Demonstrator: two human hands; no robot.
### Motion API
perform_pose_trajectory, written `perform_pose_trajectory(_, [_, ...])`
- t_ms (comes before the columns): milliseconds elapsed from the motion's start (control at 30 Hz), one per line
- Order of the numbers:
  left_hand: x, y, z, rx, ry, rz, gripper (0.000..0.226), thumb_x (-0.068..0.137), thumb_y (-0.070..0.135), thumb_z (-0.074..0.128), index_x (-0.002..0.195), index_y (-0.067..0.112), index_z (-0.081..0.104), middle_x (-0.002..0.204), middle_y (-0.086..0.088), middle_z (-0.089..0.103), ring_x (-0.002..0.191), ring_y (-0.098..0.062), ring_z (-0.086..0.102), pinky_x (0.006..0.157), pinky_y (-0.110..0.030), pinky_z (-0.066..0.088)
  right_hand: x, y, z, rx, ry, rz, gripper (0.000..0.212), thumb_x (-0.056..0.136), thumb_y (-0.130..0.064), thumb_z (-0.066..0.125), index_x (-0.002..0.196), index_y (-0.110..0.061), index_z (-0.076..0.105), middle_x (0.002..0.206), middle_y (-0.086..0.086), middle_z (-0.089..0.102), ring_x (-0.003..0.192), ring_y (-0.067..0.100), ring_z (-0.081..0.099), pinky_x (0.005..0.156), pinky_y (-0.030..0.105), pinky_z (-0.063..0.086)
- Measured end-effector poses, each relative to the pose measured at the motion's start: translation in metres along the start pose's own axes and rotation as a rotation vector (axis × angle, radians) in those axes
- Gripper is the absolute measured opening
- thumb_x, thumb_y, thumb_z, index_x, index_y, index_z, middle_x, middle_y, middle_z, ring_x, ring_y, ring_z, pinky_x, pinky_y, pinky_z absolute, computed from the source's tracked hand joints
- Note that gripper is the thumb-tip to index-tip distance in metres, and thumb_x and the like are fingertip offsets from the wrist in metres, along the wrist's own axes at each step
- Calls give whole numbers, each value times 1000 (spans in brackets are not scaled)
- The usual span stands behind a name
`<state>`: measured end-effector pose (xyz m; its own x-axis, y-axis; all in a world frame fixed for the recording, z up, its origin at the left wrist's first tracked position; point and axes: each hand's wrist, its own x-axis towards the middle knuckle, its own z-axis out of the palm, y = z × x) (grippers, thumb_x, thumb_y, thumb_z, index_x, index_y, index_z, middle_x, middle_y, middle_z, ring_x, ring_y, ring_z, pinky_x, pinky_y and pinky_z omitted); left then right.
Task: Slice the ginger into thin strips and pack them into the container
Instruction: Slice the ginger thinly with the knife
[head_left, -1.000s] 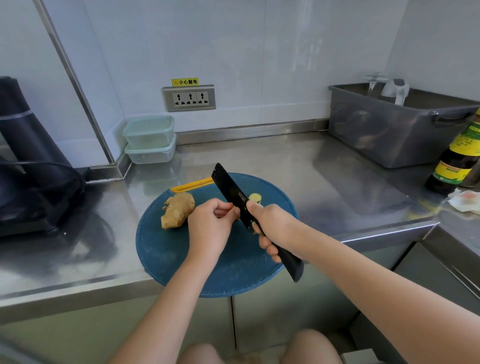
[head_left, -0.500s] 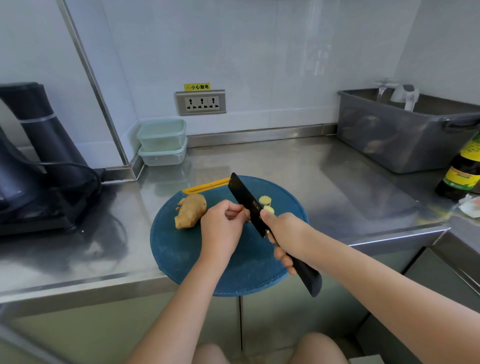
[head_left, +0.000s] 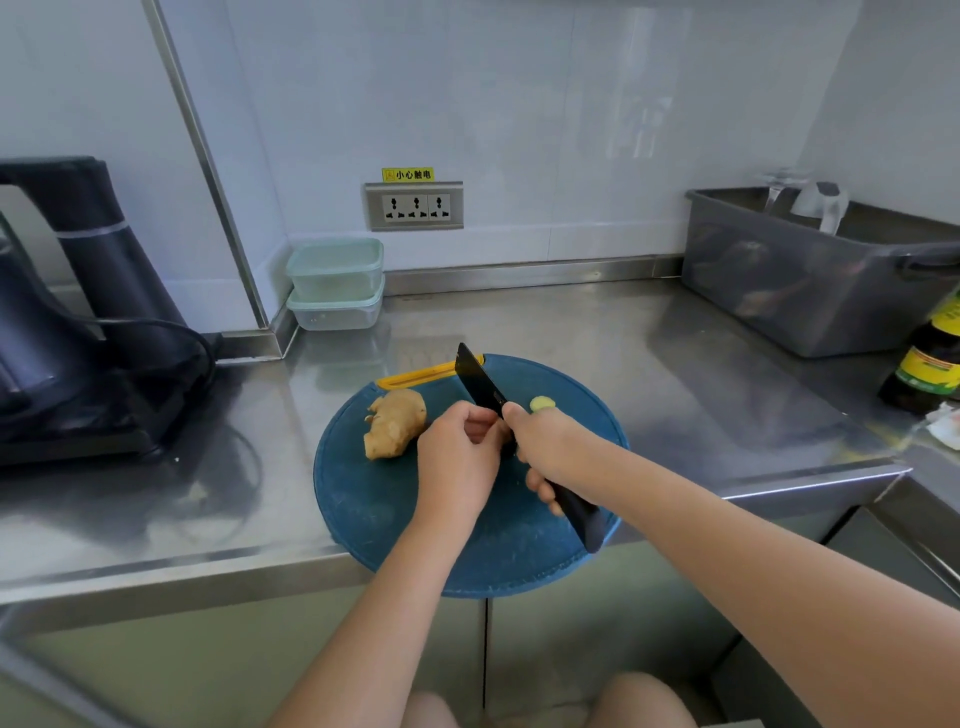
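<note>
What lies under the curled fingers (head_left: 480, 430) of the left hand (head_left: 457, 457) is hidden by that hand and the black flat-bladed knife (head_left: 477, 382). The knife's middle is covered by the right hand (head_left: 553, 447), by which part of a pale round ginger slice (head_left: 542, 402) is also masked. The dark glass bottle with a yellow-green label (head_left: 930, 366) is cut by the right edge, the black appliance (head_left: 78, 312) by the left. The contents of the grey plastic tub (head_left: 779, 291) are blurred.
</note>
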<state>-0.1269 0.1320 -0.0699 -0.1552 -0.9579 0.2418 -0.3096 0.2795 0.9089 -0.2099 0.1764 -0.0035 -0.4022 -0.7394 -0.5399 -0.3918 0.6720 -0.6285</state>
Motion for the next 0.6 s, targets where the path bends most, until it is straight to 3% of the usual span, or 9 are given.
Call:
perform_pose_trajectory(200, [-2,-1,2,8,3,34,6,88,16,65,93,18,64,82,11,64,78,3,59,64,-1,40,-7,41,-15,72,-43,-29,50,96,-58,32,77,-13,42,45,3,42,32,15,36,37,19,34])
perform_pose_trajectory(600, [-2,-1,1,-45,9,10,6,84,15,71,88,18,67,79,12,69,77,2,63,68,-5,44,-1,53,-49,93,-73,-141,54,94,-63,34,72,-15,44,45,-1,41,36,14,34,39,20,31])
